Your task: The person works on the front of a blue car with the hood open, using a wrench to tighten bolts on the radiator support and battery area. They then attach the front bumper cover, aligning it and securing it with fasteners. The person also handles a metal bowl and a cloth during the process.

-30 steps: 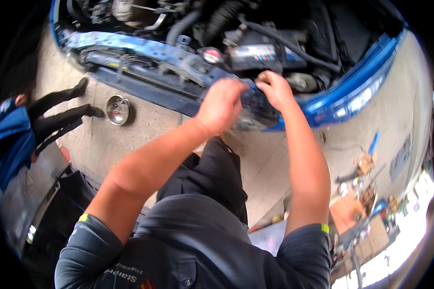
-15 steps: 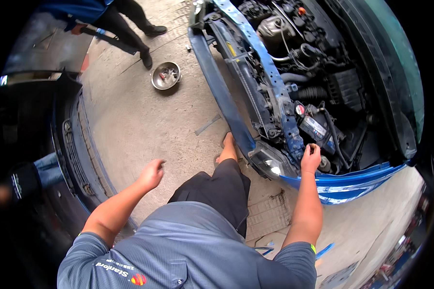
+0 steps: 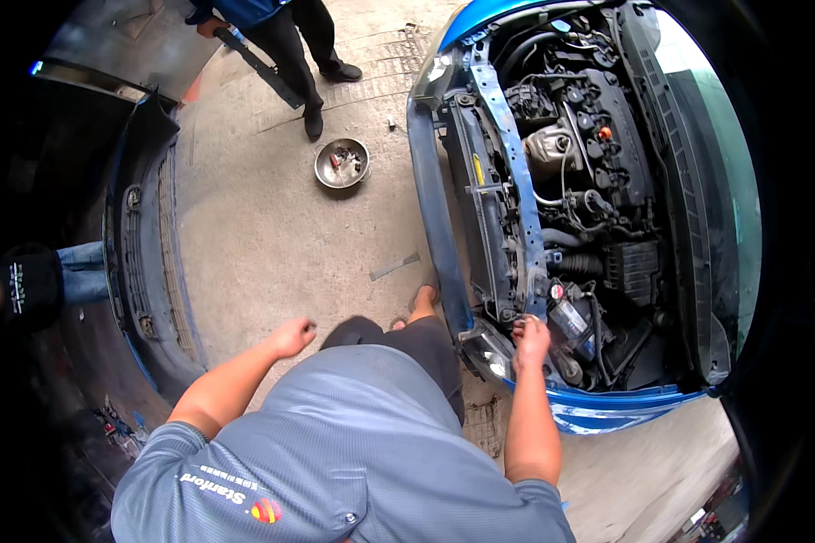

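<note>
1. Right hand [image 3: 531,340] is at the front corner of the blue car [image 3: 625,401], by the end of the metal bar [image 3: 504,136], with the headlight [image 3: 491,358] just beside it. Fingertips drawn together, but is that grip pinching something? Can't tell from here!
2. Left hand [image 3: 292,338] hangs over the floor [image 3: 235,226], fingers curled; whether they hold anything, I can't tell.
3. Danger spot: a small piece slipping at that bar could drop into the gaps of the engine bay [image 3: 647,366].
4. Bare knuckles, too: the close metal edges could scrape them.
5. Watch that co-worker's shoe [image 3: 313,125], near the steel bowl [image 3: 344,184]! One careless step could tip it.
6. Inside the bowl: loose small bits [image 3: 335,161], one red, others too small to name.
7. Inside the engine bay: battery [image 3: 572,324], round red cap [image 3: 557,290] near it, engine [image 3: 620,145] farther off.
8. Underfoot, a flat strip [image 3: 396,266] could trip somebody.
</note>
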